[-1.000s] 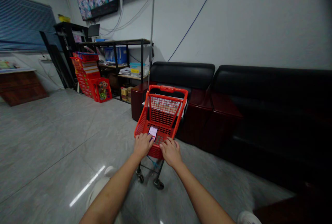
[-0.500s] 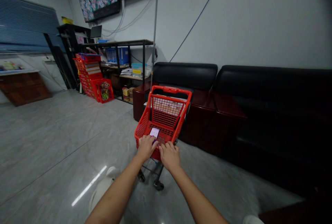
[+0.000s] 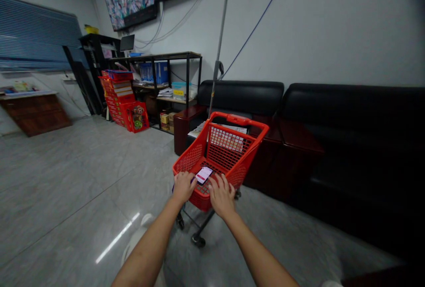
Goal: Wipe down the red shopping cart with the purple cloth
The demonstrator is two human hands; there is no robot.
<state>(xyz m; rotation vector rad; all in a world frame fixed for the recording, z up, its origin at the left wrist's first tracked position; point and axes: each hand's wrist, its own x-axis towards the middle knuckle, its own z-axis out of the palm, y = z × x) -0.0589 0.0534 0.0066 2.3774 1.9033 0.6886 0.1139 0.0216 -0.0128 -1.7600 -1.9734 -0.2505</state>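
Note:
A small red plastic shopping cart point(image 3: 229, 156) stands in front of me, turned at an angle, with its handle at the far side. My left hand point(image 3: 183, 188) is closed over the near left corner of the basket rim. Over the rim's near right part, my right hand point(image 3: 222, 195) is hooked with fingers slightly apart; its palm side is hidden. Inside the basket, a phone point(image 3: 203, 175) with a lit screen lies on the floor of the cart between both hands. A small patch of purple shows beside my left hand.
Behind the cart is a black sofa point(image 3: 245, 94) with dark red wooden arms. A metal pole point(image 3: 221, 43) rises behind the cart's handle. Red crates point(image 3: 121, 105) are stacked by a shelf point(image 3: 166, 54) with blue binders. A wooden desk point(image 3: 36, 112) stands left on grey floor.
The cart has turned, its handle end swinging to the right, while both hands stay at its near rim. My right hand's fingers have spread more. The view has shifted slightly.

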